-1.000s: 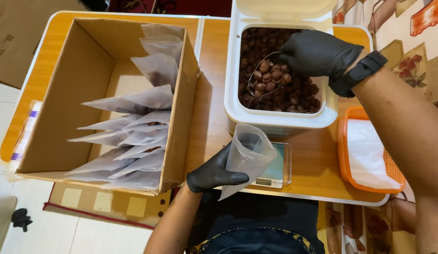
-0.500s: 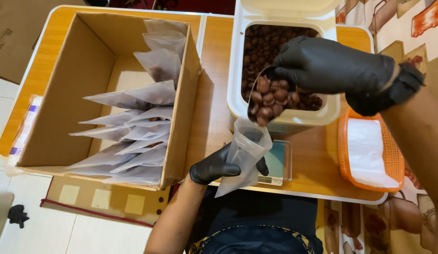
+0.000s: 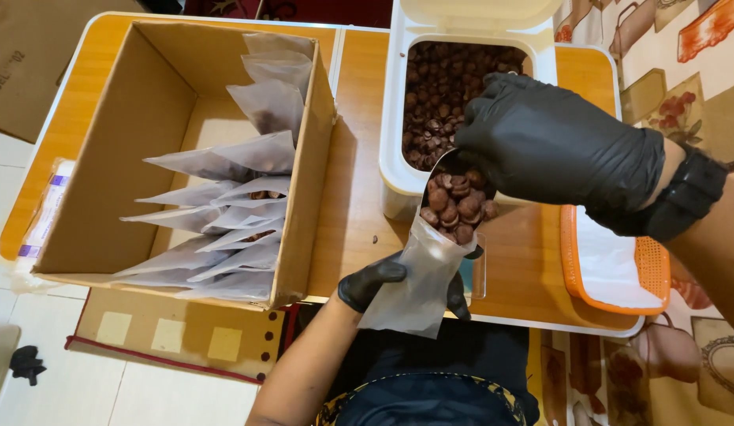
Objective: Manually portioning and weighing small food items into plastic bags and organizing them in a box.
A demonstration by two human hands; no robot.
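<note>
At far left, an open brown cardboard box (image 3: 107, 158) on the orange-edged wooden table (image 3: 359, 158), holding a leaning row of frosted plastic pouches (image 3: 225, 213), some showing dark contents. Right of the box, at the table's near edge, the left hand (image 3: 375, 285) in a black glove, closed around an open frosted plastic pouch (image 3: 418, 280), now lifted closer to the scoop than half a second ago. Just above the pouch mouth, a metal scoop (image 3: 454, 201) heaped with brown round pieces, gripped in the black-gloved right hand (image 3: 556, 146); a second ago down among the pieces in the white plastic bin (image 3: 394, 118), now clear of the bin and tilted, lip touching the pouch. So: scooping done, pouring under way. Partly hidden behind pouch, a small flat scale (image 3: 476, 276). At far right, an orange mesh basket (image 3: 651, 272) with white paper inside.
</note>
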